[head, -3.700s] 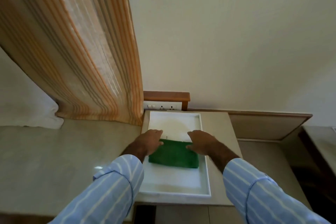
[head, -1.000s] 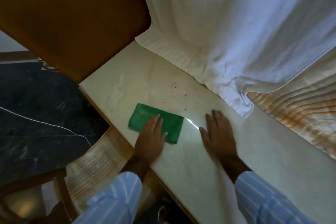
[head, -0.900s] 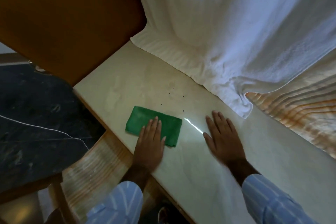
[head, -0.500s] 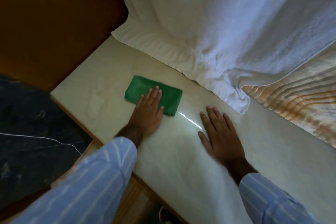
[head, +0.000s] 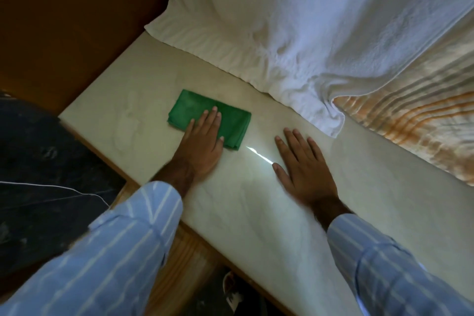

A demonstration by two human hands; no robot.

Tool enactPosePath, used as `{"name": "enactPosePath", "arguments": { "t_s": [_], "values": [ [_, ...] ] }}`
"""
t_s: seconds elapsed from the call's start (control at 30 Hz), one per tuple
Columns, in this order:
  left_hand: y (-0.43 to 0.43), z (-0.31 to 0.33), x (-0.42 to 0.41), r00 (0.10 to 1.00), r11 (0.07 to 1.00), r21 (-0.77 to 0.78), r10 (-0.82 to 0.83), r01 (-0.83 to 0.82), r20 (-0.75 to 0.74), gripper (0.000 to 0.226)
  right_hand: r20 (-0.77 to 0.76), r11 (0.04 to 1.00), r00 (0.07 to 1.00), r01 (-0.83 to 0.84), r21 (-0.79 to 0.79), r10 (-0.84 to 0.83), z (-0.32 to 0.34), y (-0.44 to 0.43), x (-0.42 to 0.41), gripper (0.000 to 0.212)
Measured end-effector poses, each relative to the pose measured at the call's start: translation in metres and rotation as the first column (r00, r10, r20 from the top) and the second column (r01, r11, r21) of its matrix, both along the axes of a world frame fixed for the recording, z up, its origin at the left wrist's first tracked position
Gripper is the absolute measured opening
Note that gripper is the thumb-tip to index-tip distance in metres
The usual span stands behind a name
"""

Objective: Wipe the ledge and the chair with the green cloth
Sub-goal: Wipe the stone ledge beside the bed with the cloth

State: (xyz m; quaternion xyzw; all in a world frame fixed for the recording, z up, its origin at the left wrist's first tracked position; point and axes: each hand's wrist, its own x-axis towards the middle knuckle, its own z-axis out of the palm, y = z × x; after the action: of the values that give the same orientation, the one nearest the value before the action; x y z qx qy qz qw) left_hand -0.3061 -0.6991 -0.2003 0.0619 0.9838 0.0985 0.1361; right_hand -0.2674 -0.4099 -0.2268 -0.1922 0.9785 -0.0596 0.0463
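Observation:
The folded green cloth [head: 191,108] lies flat on the pale stone ledge [head: 123,120], toward its left end and about midway between the front edge and the towel. My left hand [head: 202,146] presses down on the cloth's near right part with straight fingers. My right hand [head: 300,164] rests flat on the bare ledge to the right of the cloth, fingers spread and holding nothing. Below the ledge's front edge shows the light wood of the chair [head: 184,256], mostly covered by my left sleeve.
A white towel [head: 256,33] hangs down and bunches along the ledge's back. An orange-striped curtain [head: 415,120] lies at the right. A brown wooden panel [head: 64,20] bounds the left end. Dark floor [head: 38,161] with a thin white cord lies below left.
Earlier the cloth lay on a white tray under both hands. Over the last second my left hand slid it from the ledge's front edge toward the towel; my right hand stayed flat.

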Motion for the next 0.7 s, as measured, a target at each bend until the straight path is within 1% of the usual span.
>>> {"name": "enactPosePath", "arguments": {
  "t_s": [0.13,0.23,0.33,0.43,0.53,0.7],
  "values": [
    [-0.002,0.005,0.074,0.999,1.000,0.004,0.020,-0.021,0.030,0.070,0.007,1.000,1.000,-0.002,0.003,0.002,0.003,-0.001,0.001,0.068],
    [0.010,0.009,0.125,0.994,0.998,-0.006,-0.062,0.063,0.093,0.072,0.016,1.000,1.000,0.000,0.003,0.000,0.004,-0.001,0.001,0.068],
    [0.022,0.010,0.139,0.989,0.996,-0.022,-0.088,0.091,0.121,0.072,0.021,1.000,1.000,-0.002,0.006,0.002,0.004,-0.001,0.000,0.068],
    [0.031,0.012,0.115,0.989,0.992,-0.053,-0.106,0.112,0.105,0.072,0.012,1.000,1.000,-0.002,0.000,0.002,0.002,-0.001,0.000,0.067],
    [0.042,0.011,0.069,0.990,0.989,-0.080,-0.116,0.123,0.086,0.072,0.000,1.000,1.000,0.004,-0.016,-0.004,0.001,-0.001,0.000,0.065],
    [0.062,0.006,-0.022,1.000,0.992,-0.124,-0.012,0.014,0.020,0.071,-0.005,0.999,1.000,0.003,-0.033,-0.003,0.000,-0.001,-0.001,0.065]
  ]
}}
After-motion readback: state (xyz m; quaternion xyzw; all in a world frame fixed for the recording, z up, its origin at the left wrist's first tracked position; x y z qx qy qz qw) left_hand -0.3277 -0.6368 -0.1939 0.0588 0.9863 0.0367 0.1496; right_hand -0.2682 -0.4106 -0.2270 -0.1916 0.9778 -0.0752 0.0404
